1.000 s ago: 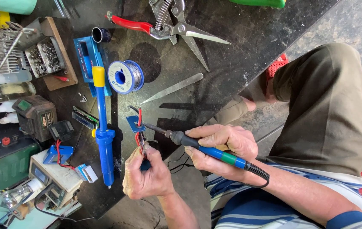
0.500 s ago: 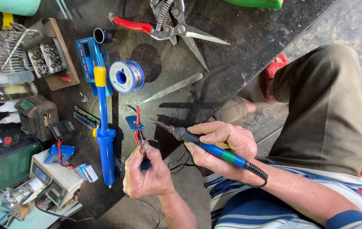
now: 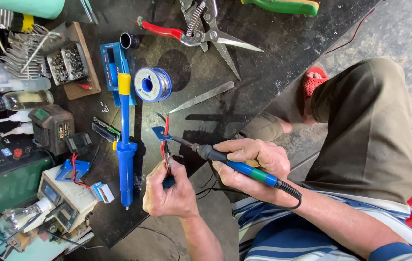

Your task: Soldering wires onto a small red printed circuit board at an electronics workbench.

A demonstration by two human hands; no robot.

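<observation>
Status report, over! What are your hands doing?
Right hand holds soldering iron, tip on small blue board. Left hand grips pliers. Nothing in the way.

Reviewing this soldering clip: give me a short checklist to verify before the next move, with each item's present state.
1. Right hand grips the soldering iron by its blue handle: ok.
2. Iron tip at the small blue board: ok; actual contact cannot tell.
3. Left hand steadies the pliers and red wires by the board: ok.
4. Solder spool near the work, untouched: ok.
5. Blue desoldering pump lying beside the left hand: ok.
6. Iron heated: cannot tell.
</observation>
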